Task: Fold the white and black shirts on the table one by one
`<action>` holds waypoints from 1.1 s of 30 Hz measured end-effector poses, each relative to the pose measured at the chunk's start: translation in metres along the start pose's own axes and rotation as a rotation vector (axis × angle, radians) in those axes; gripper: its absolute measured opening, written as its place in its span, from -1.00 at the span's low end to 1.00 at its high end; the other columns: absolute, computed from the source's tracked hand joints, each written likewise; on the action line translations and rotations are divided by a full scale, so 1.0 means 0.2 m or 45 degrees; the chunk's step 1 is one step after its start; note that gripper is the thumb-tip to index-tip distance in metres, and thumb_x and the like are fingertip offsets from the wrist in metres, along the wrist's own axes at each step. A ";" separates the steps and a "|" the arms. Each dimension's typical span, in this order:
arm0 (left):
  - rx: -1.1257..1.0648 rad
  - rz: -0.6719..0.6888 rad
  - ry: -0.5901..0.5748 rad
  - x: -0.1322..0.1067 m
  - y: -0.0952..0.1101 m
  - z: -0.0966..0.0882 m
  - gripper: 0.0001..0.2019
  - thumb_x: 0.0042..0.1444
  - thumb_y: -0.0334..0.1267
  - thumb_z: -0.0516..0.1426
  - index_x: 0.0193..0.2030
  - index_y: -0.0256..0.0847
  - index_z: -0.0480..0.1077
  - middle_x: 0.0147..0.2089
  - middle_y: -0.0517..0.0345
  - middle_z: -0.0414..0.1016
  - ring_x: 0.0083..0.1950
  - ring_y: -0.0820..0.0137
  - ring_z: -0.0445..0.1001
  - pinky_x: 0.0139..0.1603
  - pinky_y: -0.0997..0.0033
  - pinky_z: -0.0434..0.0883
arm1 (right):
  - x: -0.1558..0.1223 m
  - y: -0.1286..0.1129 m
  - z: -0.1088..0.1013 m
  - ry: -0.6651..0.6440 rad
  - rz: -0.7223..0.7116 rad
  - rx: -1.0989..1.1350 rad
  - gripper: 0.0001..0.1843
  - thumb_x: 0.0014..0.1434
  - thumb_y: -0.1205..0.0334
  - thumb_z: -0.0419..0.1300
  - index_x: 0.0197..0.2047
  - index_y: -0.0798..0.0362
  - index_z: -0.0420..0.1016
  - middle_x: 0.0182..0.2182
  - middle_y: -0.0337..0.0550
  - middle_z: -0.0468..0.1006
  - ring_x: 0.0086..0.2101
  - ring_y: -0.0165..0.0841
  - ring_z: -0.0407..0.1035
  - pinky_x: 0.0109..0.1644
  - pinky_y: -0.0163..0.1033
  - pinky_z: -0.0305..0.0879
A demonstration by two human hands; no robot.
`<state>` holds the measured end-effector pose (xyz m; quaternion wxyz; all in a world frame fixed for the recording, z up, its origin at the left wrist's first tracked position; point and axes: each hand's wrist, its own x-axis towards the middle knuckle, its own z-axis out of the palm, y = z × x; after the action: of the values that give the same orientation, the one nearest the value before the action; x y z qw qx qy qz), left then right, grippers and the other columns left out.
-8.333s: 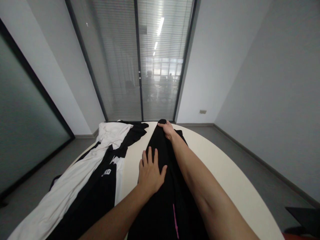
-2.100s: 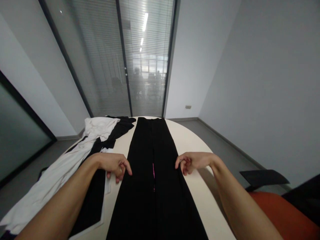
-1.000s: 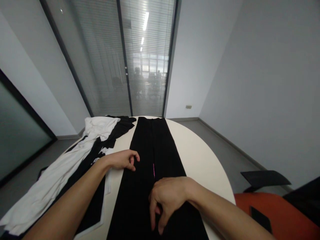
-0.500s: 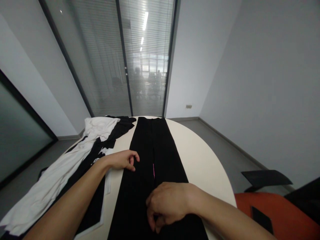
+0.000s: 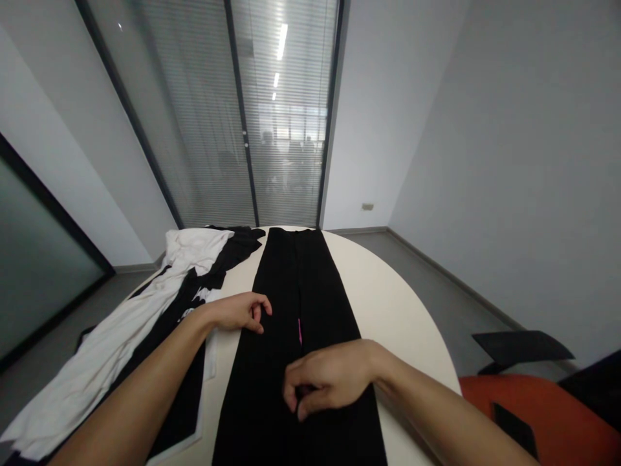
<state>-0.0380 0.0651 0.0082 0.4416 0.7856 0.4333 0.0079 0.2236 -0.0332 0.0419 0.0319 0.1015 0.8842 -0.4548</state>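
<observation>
the black trousers point(image 5: 317, 278) lie lengthwise on the pale table point(image 5: 398, 298). my left hand point(image 5: 242, 311), loosely bent and gripping nothing, is over the trousers' left edge; my right hand point(image 5: 332, 375) curls over their nearer part, whether pinching cloth i cannot tell.

Pale walls point(image 5: 495, 149), grey floor point(image 5: 431, 290), dark-framed glass partition point(image 5: 204, 129) with blinds point(image 5: 291, 178), cream table point(image 5: 388, 294), orange-seated chair point(image 5: 557, 411)
</observation>
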 end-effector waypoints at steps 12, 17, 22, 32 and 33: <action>-0.221 0.360 0.207 -0.10 0.31 -0.01 -0.57 0.23 0.08 0.12 0.08 -0.18 0.40 0.04 0.01 0.53 -0.03 0.30 0.50 -0.06 0.34 0.42 | -0.02 0.32 -0.12 0.894 0.170 1.034 -0.44 0.05 -0.20 0.38 -0.16 0.09 0.40 -0.41 -0.33 0.38 -0.45 -0.52 0.20 -0.36 -0.38 0.10; -0.191 0.511 0.171 -0.13 0.30 -0.03 -0.28 0.08 0.07 0.29 0.35 -0.07 0.24 0.39 -0.02 0.27 0.38 0.13 0.24 0.40 0.06 0.14 | 0.00 0.40 -0.15 1.241 0.264 1.211 -0.49 -0.10 -0.10 0.48 -0.30 0.09 0.43 -0.45 -0.30 0.46 -0.46 -0.49 0.28 -0.32 -0.35 0.17; 0.220 0.322 0.217 -0.11 0.27 0.02 0.03 -0.23 0.10 0.44 0.42 0.04 0.19 0.54 0.02 -0.05 0.52 0.03 -0.04 0.49 -0.01 -0.07 | 0.03 0.50 -0.16 1.395 0.374 1.118 -0.57 -0.07 0.00 0.43 -0.25 0.06 0.41 -0.50 -0.34 0.45 -0.51 -0.49 0.25 -0.38 -0.35 0.15; 0.503 0.242 0.288 -0.05 0.27 0.13 -0.32 0.02 0.07 0.28 0.27 -0.17 0.38 0.39 -0.13 0.24 0.39 -0.01 0.20 0.41 0.07 0.13 | -0.14 0.33 -0.20 1.078 0.436 0.018 -0.78 0.21 0.13 0.18 -0.19 0.11 0.50 -0.33 -0.19 0.50 -0.31 -0.38 0.36 -0.16 -0.24 0.28; 0.516 0.245 0.301 -0.05 0.27 0.13 -0.35 0.04 0.05 0.26 0.25 -0.16 0.39 0.39 -0.13 0.23 0.39 0.00 0.20 0.41 0.07 0.14 | -0.17 0.29 -0.20 0.986 0.380 -0.080 -0.73 0.21 0.09 0.20 -0.12 0.11 0.51 -0.21 -0.14 0.52 -0.19 -0.33 0.38 -0.03 -0.19 0.29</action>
<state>0.0028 0.0270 0.0346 0.2184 0.8894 0.3979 0.0547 0.2712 0.0266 0.0246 -0.2343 0.3910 0.8200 -0.3463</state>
